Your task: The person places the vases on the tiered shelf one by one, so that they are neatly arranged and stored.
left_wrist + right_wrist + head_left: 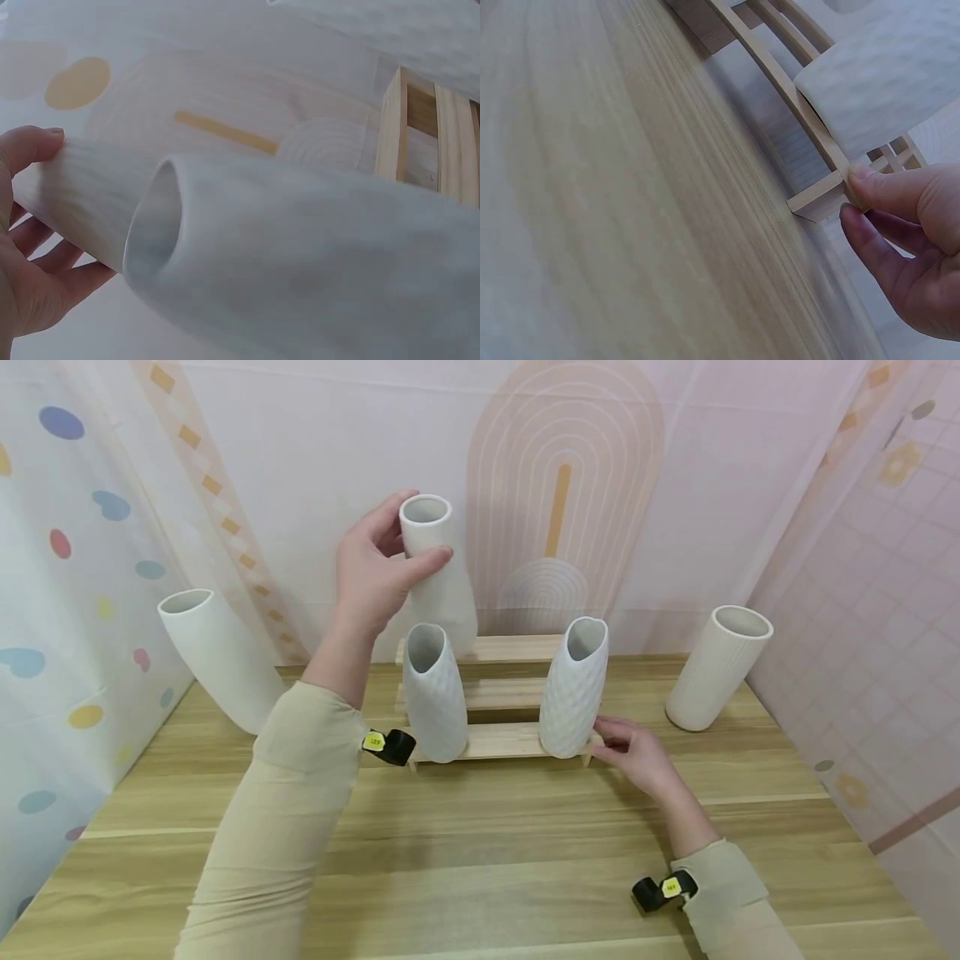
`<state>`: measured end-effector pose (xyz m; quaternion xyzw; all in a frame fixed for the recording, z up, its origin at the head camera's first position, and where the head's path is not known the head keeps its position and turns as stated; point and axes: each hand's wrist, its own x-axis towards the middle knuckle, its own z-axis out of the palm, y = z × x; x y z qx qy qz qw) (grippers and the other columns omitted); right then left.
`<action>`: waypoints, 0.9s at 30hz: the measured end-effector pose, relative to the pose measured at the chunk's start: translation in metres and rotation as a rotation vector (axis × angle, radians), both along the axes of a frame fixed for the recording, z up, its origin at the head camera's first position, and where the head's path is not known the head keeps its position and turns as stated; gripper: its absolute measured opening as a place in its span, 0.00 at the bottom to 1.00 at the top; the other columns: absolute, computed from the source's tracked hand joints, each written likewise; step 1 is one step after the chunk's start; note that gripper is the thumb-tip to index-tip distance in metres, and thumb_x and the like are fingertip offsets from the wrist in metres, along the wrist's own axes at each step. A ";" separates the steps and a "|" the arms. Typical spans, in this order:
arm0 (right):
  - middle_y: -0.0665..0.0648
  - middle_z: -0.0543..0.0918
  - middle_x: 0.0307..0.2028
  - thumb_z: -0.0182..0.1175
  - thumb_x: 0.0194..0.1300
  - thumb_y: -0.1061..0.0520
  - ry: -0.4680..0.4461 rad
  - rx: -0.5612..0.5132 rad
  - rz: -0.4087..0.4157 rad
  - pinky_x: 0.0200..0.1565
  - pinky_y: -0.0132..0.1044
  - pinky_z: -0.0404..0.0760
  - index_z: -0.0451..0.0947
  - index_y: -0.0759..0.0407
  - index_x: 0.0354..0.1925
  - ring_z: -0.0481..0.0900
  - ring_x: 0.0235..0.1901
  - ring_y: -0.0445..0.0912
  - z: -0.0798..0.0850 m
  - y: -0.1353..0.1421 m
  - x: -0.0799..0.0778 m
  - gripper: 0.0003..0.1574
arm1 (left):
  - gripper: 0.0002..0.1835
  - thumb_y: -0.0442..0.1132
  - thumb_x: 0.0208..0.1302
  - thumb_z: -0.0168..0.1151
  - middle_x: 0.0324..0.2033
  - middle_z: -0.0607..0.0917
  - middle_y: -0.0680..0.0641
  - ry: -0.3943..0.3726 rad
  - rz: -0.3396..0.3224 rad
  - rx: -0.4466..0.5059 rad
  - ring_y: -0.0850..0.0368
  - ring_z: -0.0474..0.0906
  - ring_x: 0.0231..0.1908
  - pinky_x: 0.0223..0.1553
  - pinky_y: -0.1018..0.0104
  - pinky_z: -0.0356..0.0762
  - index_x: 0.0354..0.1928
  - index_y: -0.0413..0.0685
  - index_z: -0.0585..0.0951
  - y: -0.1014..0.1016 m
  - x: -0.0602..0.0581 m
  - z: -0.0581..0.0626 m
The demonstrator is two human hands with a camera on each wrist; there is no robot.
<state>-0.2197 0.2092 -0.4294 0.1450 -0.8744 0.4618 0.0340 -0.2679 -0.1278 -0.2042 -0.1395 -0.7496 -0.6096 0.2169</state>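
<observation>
My left hand [375,564] grips the neck of a tall white vase [444,597] at the left end of a wooden tiered rack's [502,742] top step. Whether its base bears on that step I cannot tell; the front vase partly hides it. Two textured white vases with slanted mouths stand on the lowest step, a left one [435,710] and a right one [573,702]. With thumb and fingertips, my right hand [922,247] pinches the rack's front right corner, beside the right vase's base [877,90]. The left wrist view shows fingers around the held vase [90,195].
Another white vase [225,660] stands on the wooden table [480,860] at left, partly behind my left sleeve. A ribbed white vase [716,668] stands at right. A patterned curtain [337,435] hangs close behind the rack.
</observation>
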 end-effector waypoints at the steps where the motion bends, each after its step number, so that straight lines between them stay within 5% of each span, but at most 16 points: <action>1: 0.70 0.75 0.61 0.66 0.64 0.66 0.001 0.000 0.001 0.51 0.52 0.80 0.75 0.71 0.60 0.79 0.52 0.61 0.000 0.000 0.000 0.26 | 0.32 0.37 0.51 0.76 0.49 0.83 0.49 0.002 -0.011 -0.006 0.55 0.80 0.47 0.48 0.62 0.79 0.62 0.53 0.79 0.003 0.000 0.000; 15: 0.70 0.76 0.60 0.67 0.64 0.64 0.004 0.014 -0.006 0.51 0.52 0.80 0.76 0.71 0.59 0.79 0.51 0.60 0.000 -0.002 0.000 0.26 | 0.28 0.35 0.53 0.75 0.49 0.84 0.46 0.015 -0.110 -0.070 0.52 0.82 0.45 0.51 0.61 0.80 0.58 0.44 0.79 0.041 0.001 -0.003; 27: 0.70 0.76 0.60 0.67 0.64 0.64 0.011 0.007 0.000 0.52 0.52 0.80 0.76 0.71 0.59 0.79 0.51 0.60 -0.002 -0.003 0.000 0.26 | 0.27 0.35 0.53 0.76 0.47 0.85 0.46 -0.068 -0.127 -0.170 0.53 0.83 0.43 0.48 0.60 0.80 0.55 0.43 0.78 0.057 0.006 -0.011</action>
